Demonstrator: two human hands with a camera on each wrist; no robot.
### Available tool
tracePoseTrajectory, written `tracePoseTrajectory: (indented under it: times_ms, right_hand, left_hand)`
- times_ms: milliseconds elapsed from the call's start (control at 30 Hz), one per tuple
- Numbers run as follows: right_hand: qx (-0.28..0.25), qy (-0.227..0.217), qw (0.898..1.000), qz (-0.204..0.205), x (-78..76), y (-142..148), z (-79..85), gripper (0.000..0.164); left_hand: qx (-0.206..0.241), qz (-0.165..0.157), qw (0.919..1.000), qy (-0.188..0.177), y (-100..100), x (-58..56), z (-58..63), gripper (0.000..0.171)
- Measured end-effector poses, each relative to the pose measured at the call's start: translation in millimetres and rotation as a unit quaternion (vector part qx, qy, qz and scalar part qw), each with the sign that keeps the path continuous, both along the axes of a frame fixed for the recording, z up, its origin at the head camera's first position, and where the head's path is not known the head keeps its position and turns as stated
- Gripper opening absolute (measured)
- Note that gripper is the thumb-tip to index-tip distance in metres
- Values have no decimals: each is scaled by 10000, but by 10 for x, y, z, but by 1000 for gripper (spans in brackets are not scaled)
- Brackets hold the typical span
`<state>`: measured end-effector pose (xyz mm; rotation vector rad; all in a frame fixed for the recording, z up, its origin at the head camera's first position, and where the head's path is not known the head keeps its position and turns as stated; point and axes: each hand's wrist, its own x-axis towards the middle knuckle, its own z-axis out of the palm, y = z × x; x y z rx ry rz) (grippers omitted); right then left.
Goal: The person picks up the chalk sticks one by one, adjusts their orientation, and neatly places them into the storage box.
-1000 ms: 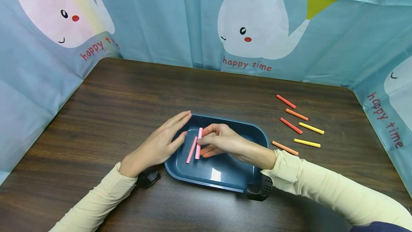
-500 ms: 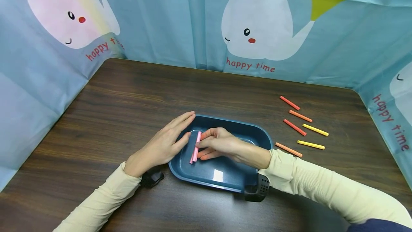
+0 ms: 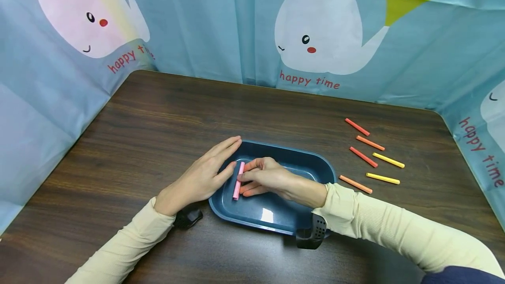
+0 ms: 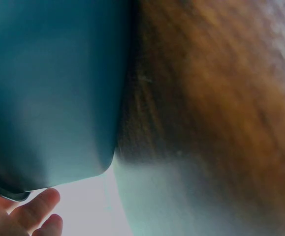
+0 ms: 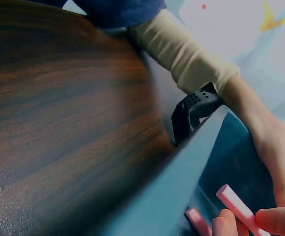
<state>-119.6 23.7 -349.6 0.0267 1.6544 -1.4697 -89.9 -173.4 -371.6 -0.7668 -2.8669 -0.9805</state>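
In the head view my right hand (image 3: 272,179) is inside a dark blue tray (image 3: 284,214), pinching a pink chalk stick (image 3: 238,181) between thumb and fingers near the tray's left end. A second pink chalk (image 5: 198,221) lies beside it in the right wrist view; from the head it is almost wholly hidden behind the held one. My left hand (image 3: 199,179) rests along the tray's left rim with straight fingers. The left wrist view shows the tray's outer wall (image 4: 58,98) and some fingertips at its edge.
On the brown table (image 3: 177,113), right of the tray, lie loose chalks: two red, one of them a red chalk (image 3: 363,157), two orange, including an orange chalk (image 3: 355,184), and two yellow, including a yellow chalk (image 3: 388,160). A blue printed curtain (image 3: 197,21) stands behind the table.
The pink chalk in my right hand has moved left, closing the gap to the second pink chalk and covering it in the head view. My left hand stays at the tray's rim.
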Motion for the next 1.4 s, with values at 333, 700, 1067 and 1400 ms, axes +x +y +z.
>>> tracePoseTrajectory:
  times_ms: [333,700,1067,1400]
  right_hand:
    - [46,-129,9999,60,10,-36,-33,22]
    - [-10,-317,9995,-41,9,-50,-48,31]
    - [-181,-120,9983,543,-4,28,32,29]
    - [-228,549,9918,1135,-13,207,245,35]
  left_hand:
    - [-4,-7,10000,-25,-2,6,11,57]
    - [26,-6,10000,-67,16,-3,11,57]
    - [9,37,9999,-99,-12,-3,7,57]
    - [74,16,9999,-122,-5,-20,-14,57]
